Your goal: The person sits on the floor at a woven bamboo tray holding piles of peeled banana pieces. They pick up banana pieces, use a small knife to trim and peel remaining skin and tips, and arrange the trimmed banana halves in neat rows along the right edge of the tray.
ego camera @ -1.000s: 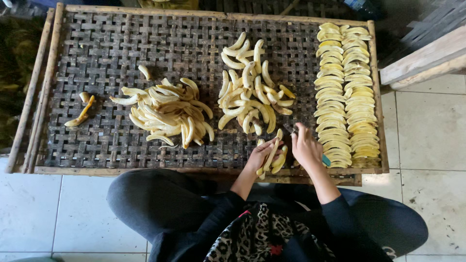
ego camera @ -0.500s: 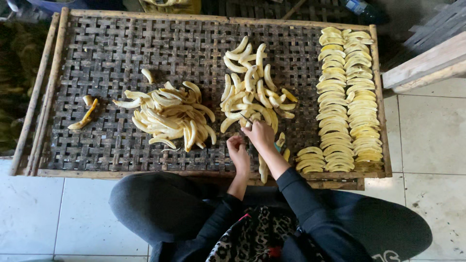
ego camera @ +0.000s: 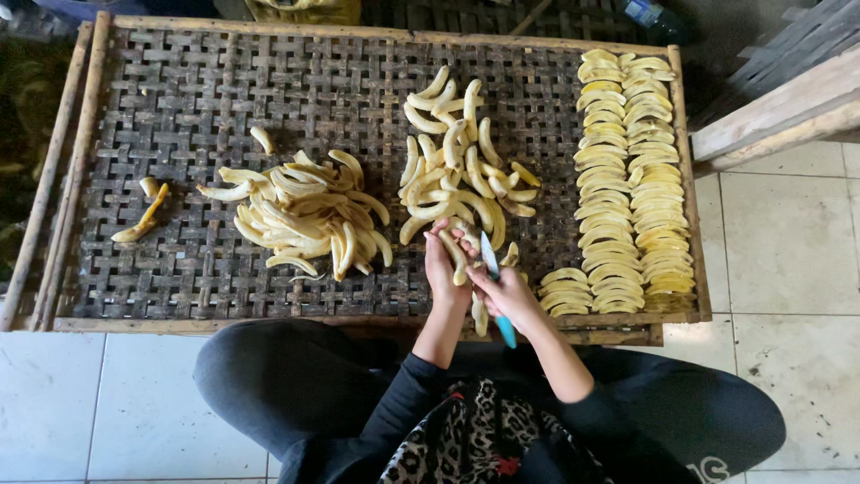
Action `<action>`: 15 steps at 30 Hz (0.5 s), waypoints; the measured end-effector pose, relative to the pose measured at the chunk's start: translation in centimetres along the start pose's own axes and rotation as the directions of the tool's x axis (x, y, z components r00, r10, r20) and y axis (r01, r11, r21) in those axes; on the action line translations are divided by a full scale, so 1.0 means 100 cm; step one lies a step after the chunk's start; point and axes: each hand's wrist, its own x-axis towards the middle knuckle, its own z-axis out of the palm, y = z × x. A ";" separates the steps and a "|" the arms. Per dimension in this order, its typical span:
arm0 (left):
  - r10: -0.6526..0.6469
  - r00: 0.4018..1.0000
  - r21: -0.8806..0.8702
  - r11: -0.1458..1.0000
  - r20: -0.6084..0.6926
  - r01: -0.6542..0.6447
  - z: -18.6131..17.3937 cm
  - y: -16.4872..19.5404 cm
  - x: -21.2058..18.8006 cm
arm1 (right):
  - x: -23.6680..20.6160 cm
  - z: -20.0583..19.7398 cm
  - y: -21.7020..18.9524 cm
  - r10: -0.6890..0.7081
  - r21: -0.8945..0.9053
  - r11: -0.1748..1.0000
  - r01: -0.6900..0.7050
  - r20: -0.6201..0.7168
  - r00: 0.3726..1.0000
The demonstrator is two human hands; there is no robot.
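While the left hand [ego camera: 442,269] clasps a pale peeled banana [ego camera: 456,255] lengthwise, pointing away, the right hand [ego camera: 509,291] grips a teal-handled knife [ego camera: 495,291] just beside it; blade parallel.

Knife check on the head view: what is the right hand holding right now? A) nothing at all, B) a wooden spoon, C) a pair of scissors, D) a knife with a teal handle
D: the right hand grips a knife with a teal handle, its pale blade pointing up beside the peeled banana held in the left hand.
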 end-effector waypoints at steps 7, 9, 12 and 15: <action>0.145 0.989 0.042 0.989 -0.032 -0.143 0.020 -0.007 -0.023 | -0.096 0.015 -0.034 -0.533 -0.675 0.646 0.356 -0.066 0.843; 0.194 0.980 0.067 0.979 -0.042 -0.191 0.027 -0.007 -0.028 | -0.106 0.019 -0.039 -0.592 -0.690 0.597 0.409 -0.035 0.805; 0.243 0.970 0.051 0.969 -0.010 -0.242 0.035 -0.004 -0.032 | -0.109 0.022 -0.037 -0.515 -0.678 0.654 0.336 -0.074 0.854; 0.256 0.967 0.027 0.966 0.018 -0.256 0.041 0.000 -0.037 | -0.106 0.020 -0.032 -0.520 -0.699 0.639 0.321 -0.085 0.850</action>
